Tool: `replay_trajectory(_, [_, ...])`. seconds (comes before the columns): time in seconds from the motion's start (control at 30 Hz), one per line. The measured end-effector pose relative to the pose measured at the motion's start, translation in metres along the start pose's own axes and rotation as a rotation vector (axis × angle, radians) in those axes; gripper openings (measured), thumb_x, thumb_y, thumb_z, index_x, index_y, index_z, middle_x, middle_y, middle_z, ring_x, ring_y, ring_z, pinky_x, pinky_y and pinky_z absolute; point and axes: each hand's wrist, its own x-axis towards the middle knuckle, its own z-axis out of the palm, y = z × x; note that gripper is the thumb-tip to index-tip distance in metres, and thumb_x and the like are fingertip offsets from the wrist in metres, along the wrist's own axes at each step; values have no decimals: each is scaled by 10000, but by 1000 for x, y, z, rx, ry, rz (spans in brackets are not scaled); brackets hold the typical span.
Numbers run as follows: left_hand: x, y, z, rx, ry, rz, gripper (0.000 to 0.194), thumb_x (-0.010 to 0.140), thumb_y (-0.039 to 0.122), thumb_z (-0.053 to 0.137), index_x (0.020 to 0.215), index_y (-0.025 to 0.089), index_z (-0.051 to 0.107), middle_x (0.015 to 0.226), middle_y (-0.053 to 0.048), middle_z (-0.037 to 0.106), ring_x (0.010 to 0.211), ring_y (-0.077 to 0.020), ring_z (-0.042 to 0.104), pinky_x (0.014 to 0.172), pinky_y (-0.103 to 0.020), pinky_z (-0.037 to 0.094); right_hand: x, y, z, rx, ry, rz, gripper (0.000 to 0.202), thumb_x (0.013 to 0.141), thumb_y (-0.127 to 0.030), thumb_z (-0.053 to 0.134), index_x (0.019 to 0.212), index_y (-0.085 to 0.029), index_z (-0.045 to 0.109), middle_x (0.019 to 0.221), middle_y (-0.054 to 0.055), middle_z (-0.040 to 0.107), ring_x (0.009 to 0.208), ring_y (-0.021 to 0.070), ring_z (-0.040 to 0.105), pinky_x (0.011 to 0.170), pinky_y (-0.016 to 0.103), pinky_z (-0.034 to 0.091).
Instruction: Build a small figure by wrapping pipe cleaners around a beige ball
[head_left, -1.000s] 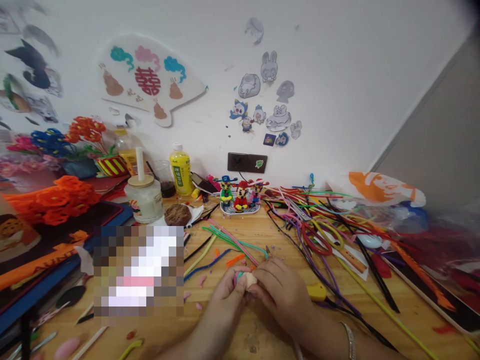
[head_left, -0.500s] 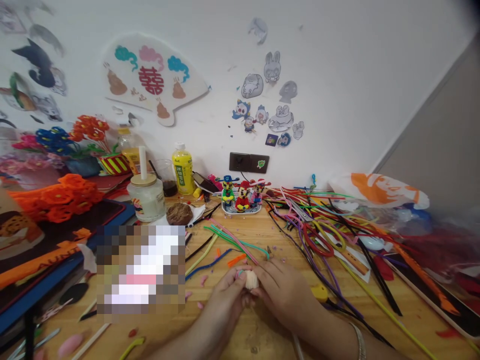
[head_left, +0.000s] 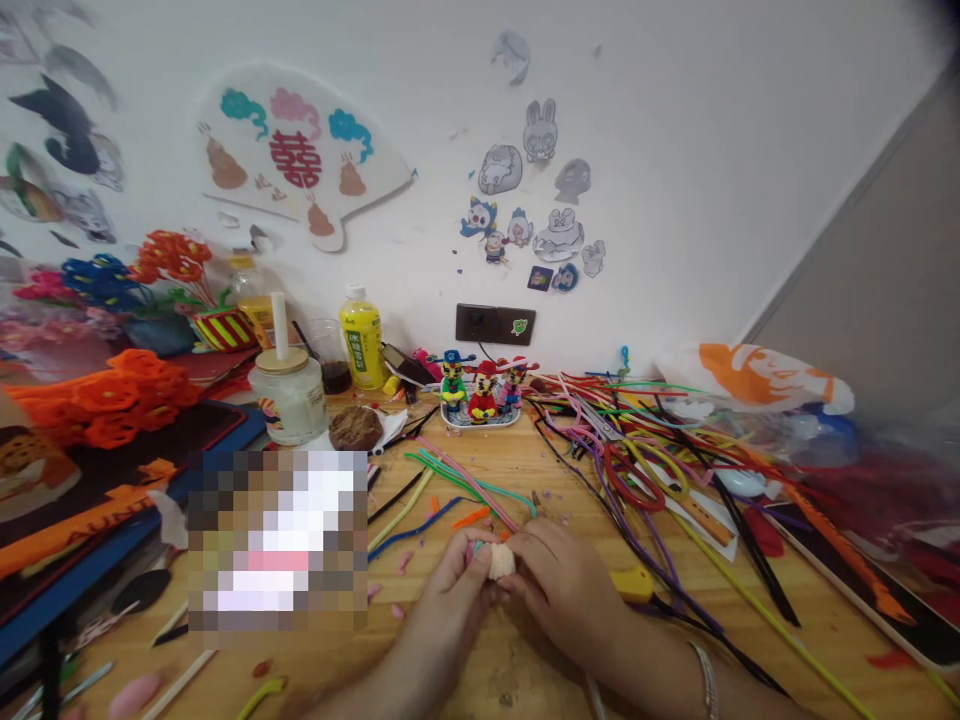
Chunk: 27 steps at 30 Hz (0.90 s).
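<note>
At the table's near middle, my left hand point(head_left: 450, 588) and my right hand point(head_left: 561, 580) come together around a small cream-coloured, fuzzy-looking piece point(head_left: 501, 562). The left thumb presses against its left side, where a bit of teal and pink shows. Fingers of the right hand close on its right side. Its underside is hidden by the fingers, and I cannot tell what kind of piece it is. Just beyond the hands lie pink and green pipe cleaners point(head_left: 472, 480) and a blue pipe cleaner point(head_left: 417, 533). A yellow-handled tool point(head_left: 634, 583) rests beside the right forearm.
A tangled heap of coloured pipe cleaners point(head_left: 600, 425) covers the right side, with red-handled scissors point(head_left: 630, 482) in it. Small figurines point(head_left: 484, 395) on a tray stand at the back. Leftward are a glass jar point(head_left: 287, 405), a yellow bottle point(head_left: 361, 340) and orange flowers point(head_left: 112, 400).
The view has shifted slightly. Both hands stay together on the cream-coloured piece, and the right fingers are a little more bent, leaving more of it showing.
</note>
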Motion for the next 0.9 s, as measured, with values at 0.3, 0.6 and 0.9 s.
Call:
replay_trajectory(0.3, [4, -1, -3, 34, -7, 1, 230, 675, 359, 664, 731, 163, 558, 620, 22, 582, 567, -113, 517, 579, -253, 378, 0, 3, 1, -181, 57, -139, 432, 932, -333, 240, 746, -139, 578, 621, 66, 571, 574, 190, 487, 490, 302, 358])
replay_trajectory(0.6, [5, 3, -1, 6, 59, -25, 259, 595, 342, 729, 702, 141, 604, 651, 1, 585, 582, -116, 502, 565, -249, 376, -2, 6, -3, -320, 63, -270, 315, 918, -245, 356, 1115, -69, 527, 894, 125, 667, 723, 218, 564, 626, 348, 438])
replay_trajectory(0.9, [3, 2, -2, -20, 117, -53, 241, 541, 316, 759, 631, 137, 624, 612, 3, 578, 617, -132, 509, 603, -261, 406, 1, 2, 1, -300, -30, -266, 270, 889, -245, 409, 993, -63, 579, 851, 127, 664, 714, 227, 560, 612, 347, 450])
